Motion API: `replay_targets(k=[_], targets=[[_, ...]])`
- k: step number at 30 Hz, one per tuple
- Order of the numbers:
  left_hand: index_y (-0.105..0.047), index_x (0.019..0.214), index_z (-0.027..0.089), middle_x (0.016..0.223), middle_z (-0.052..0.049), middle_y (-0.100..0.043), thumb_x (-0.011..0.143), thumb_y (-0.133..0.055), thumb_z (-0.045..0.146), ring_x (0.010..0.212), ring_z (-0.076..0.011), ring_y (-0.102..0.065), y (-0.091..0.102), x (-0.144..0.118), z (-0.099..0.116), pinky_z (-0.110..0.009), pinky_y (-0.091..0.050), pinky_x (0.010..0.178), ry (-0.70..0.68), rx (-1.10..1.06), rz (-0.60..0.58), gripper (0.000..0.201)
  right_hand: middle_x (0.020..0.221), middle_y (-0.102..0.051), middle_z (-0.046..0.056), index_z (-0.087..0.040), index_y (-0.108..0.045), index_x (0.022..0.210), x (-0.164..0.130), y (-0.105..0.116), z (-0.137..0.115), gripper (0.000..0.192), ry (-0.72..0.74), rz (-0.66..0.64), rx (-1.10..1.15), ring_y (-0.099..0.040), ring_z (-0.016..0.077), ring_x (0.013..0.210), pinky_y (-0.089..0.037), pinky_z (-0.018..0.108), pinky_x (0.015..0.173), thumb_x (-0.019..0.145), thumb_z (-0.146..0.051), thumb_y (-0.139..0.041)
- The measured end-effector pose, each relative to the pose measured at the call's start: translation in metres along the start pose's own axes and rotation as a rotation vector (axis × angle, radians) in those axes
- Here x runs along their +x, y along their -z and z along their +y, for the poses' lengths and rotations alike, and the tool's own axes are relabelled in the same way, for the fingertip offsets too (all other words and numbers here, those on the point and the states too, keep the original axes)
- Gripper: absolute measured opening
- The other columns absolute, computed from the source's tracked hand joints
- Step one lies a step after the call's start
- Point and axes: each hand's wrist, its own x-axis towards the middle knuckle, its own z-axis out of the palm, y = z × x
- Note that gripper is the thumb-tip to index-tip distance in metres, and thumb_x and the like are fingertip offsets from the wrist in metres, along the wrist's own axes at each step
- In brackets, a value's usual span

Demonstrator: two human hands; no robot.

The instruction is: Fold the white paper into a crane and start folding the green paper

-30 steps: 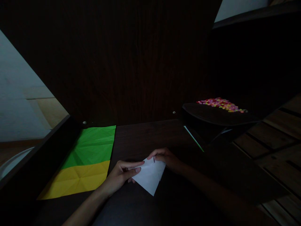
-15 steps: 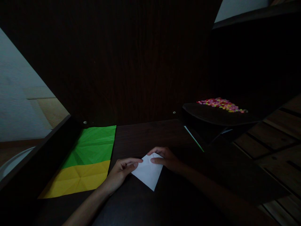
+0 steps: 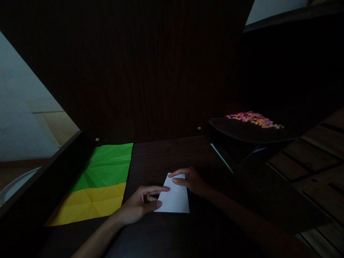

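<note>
A small white folded paper (image 3: 175, 197) lies flat on the dark wooden desk (image 3: 166, 157), its sides now square to me. My left hand (image 3: 141, 204) pinches its left edge between thumb and forefinger. My right hand (image 3: 189, 180) rests its fingertips on the paper's top right corner. The scene is dim and fine creases cannot be made out.
Creased green paper (image 3: 109, 165) and yellow paper (image 3: 90, 204) lie at the desk's left. A dark tray (image 3: 242, 132) with several small colourful pieces (image 3: 252, 119) stands at the right. A thin green-edged strip (image 3: 221, 157) leans below it. A dark back panel rises behind.
The white paper turned from a diamond, point toward me, to a rectangle lying square. Both hands shifted slightly with it and stayed on its edges.
</note>
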Motion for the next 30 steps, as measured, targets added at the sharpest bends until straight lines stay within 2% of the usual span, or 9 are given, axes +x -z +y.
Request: replay_targets(k=[3, 8, 13, 15, 17, 20, 22, 26, 30], targets=[[-0.062, 0.127, 0.015, 0.061, 0.003, -0.054, 0.078, -0.073, 0.038, 0.050, -0.0072, -0.033, 0.0003, -0.0008, -0.0012, -0.020, -0.023, 0.049, 0.029, 0.006, -0.065, 0.055, 0.101, -0.075, 0.008, -0.019, -0.076, 0.093, -0.0009, -0.0007, -0.0014, 0.023, 0.021, -0.016, 0.002, -0.067, 0.0276, 0.097, -0.047, 0.042, 0.089, 0.076, -0.033, -0.070], [-0.063, 0.126, 0.015, 0.056, 0.005, -0.047, 0.077, -0.074, 0.038, 0.050, -0.0080, -0.031, -0.0002, -0.0027, -0.0007, -0.020, -0.021, 0.048, 0.032, 0.001, -0.038, 0.055, 0.106, -0.072, 0.007, -0.019, -0.072, 0.104, -0.0012, 0.0000, -0.0049, 0.031, -0.009, -0.010, 0.017, -0.066, 0.0248, 0.093, -0.050, 0.038, 0.081, 0.074, -0.029, -0.071], [-0.063, 0.126, 0.015, 0.054, 0.005, -0.046, 0.076, -0.075, 0.037, 0.049, -0.0078, -0.030, -0.0011, -0.0040, 0.0023, -0.020, -0.021, 0.048, 0.043, -0.005, -0.036, 0.055, 0.086, -0.069, 0.003, -0.021, -0.067, 0.112, -0.0016, 0.0016, -0.0044, 0.040, -0.043, -0.002, 0.036, -0.064, 0.0189, 0.076, -0.048, 0.029, 0.067, 0.073, -0.025, -0.072], [-0.064, 0.125, 0.016, 0.053, 0.005, -0.048, 0.076, -0.075, 0.037, 0.048, -0.0076, -0.029, -0.0010, -0.0035, 0.0021, -0.020, -0.022, 0.048, 0.050, 0.001, -0.037, 0.054, 0.085, -0.068, 0.002, -0.022, -0.067, 0.111, -0.0017, 0.0017, -0.0035, 0.037, -0.039, -0.003, 0.028, -0.063, 0.0184, 0.076, -0.047, 0.029, 0.066, 0.073, -0.024, -0.071], [-0.068, 0.121, 0.017, 0.058, 0.002, -0.057, 0.075, -0.076, 0.037, 0.049, -0.0084, -0.034, -0.0009, -0.0023, 0.0010, -0.020, -0.024, 0.049, 0.035, 0.021, -0.001, 0.051, 0.085, -0.068, 0.002, -0.022, -0.067, 0.110, -0.0017, 0.0014, -0.0025, 0.036, -0.035, -0.012, 0.021, -0.062, 0.0181, 0.075, -0.047, 0.029, 0.067, 0.074, -0.024, -0.071], [-0.073, 0.111, 0.017, 0.082, -0.005, -0.071, 0.076, -0.074, 0.040, 0.061, -0.0129, -0.049, -0.0009, 0.0001, -0.0013, -0.022, -0.033, 0.055, 0.002, 0.064, 0.078, 0.042, 0.081, -0.066, 0.001, -0.021, -0.066, 0.112, -0.0014, 0.0001, -0.0007, 0.038, -0.035, -0.036, 0.059, -0.061, 0.0168, 0.071, -0.045, 0.027, 0.063, 0.074, -0.024, -0.071], [-0.075, 0.108, 0.017, 0.090, -0.008, -0.073, 0.077, -0.072, 0.041, 0.067, -0.0157, -0.054, -0.0007, 0.0016, -0.0027, -0.024, -0.036, 0.060, -0.001, 0.095, 0.107, 0.039, 0.079, -0.065, 0.000, -0.021, -0.065, 0.112, -0.0013, -0.0008, 0.0002, 0.040, -0.039, -0.045, 0.083, -0.060, 0.0158, 0.069, -0.043, 0.026, 0.061, 0.073, -0.023, -0.071], [-0.075, 0.105, 0.015, 0.087, -0.008, -0.074, 0.076, -0.073, 0.042, 0.066, -0.0165, -0.055, 0.0001, 0.0029, -0.0034, -0.025, -0.036, 0.060, 0.000, 0.120, 0.143, 0.040, 0.078, -0.065, 0.000, -0.021, -0.063, 0.113, -0.0014, -0.0015, -0.0007, 0.044, -0.056, -0.052, 0.072, -0.060, 0.0157, 0.069, -0.043, 0.026, 0.061, 0.071, -0.021, -0.073], [-0.075, 0.105, 0.015, 0.086, -0.008, -0.073, 0.074, -0.075, 0.042, 0.066, -0.0161, -0.055, -0.0001, 0.0032, -0.0028, -0.025, -0.036, 0.059, -0.001, 0.084, 0.143, 0.041, 0.081, -0.066, 0.001, -0.020, -0.063, 0.103, -0.0015, -0.0019, -0.0027, 0.034, -0.064, -0.041, 0.067, -0.061, 0.0166, 0.071, -0.043, 0.026, 0.060, 0.070, -0.020, -0.072]])
